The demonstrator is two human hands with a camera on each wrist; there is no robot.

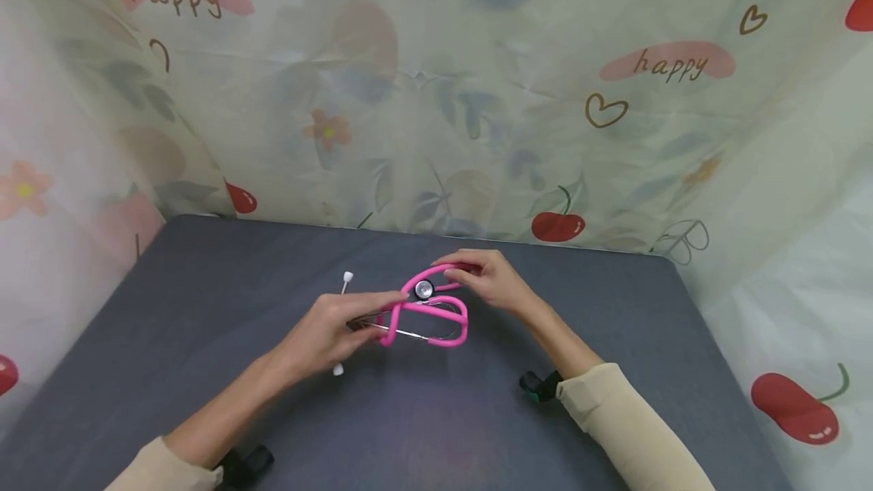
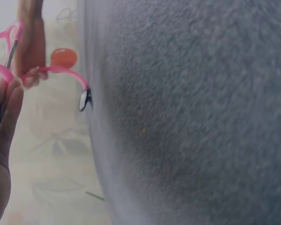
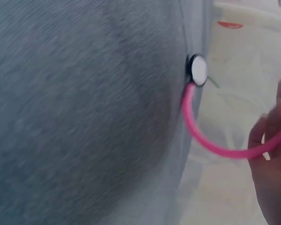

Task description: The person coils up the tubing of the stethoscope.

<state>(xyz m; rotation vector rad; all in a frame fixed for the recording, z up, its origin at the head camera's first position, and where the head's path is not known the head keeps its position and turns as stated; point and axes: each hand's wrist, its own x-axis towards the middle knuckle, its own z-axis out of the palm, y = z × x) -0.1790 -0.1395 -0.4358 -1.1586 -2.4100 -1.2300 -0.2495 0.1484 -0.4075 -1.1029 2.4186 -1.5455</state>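
A stethoscope with pink tubing point(image 1: 435, 311) is held folded in loops above the dark grey table. My left hand point(image 1: 339, 320) grips the gathered loops and the metal ear tubes, thumb below and fingers above. White ear tips point(image 1: 348, 276) stick out on either side of that hand. My right hand point(image 1: 496, 279) pinches a curve of the tubing on the right. The round chest piece point(image 1: 424, 289) hangs between the two hands. In the right wrist view, the chest piece point(image 3: 199, 70) dangles at the end of a curved tube point(image 3: 225, 152). My palm hides part of the left grip.
The dark grey tabletop point(image 1: 464, 423) spreads around both hands. A patterned curtain point(image 1: 436, 135) rises behind its far edge and along both sides. Black wrist devices point(image 1: 539, 385) show at both cuffs, close to the table surface.
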